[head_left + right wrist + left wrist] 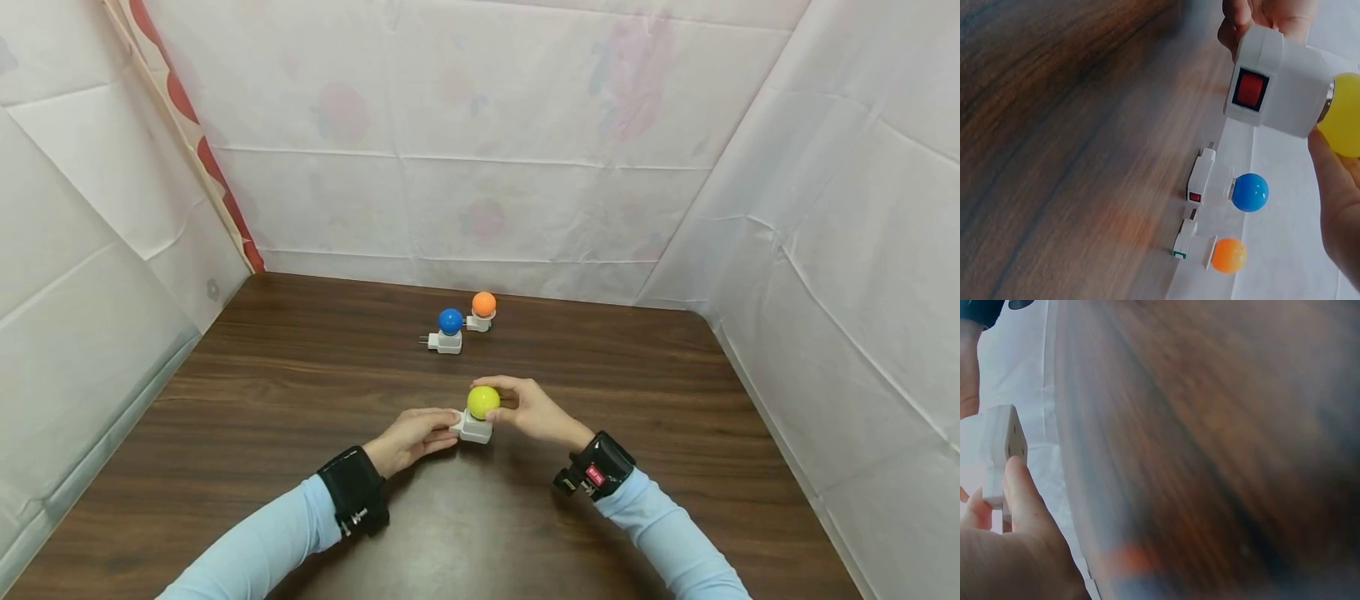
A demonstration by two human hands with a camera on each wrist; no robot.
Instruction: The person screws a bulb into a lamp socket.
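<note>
A yellow light bulb (483,402) sits in a white plug-in lamp socket (476,429) with a red rocker switch (1250,89) on its side. My left hand (417,435) pinches the plug end of that socket between thumb and fingers. From the other side my right hand (528,408) holds the bulb, thumb in front and fingers behind. In the right wrist view a strip of metal thread shows between bulb and socket. The left wrist view has the white socket (997,434) above the left thumb, small holes on its face; the bulb is out of that view.
Farther back on the brown wooden table (300,375) stand a blue bulb (450,321) and an orange bulb (483,304), each in its own white plug-in socket. White patterned sheets (487,167) hang behind the table and along both sides.
</note>
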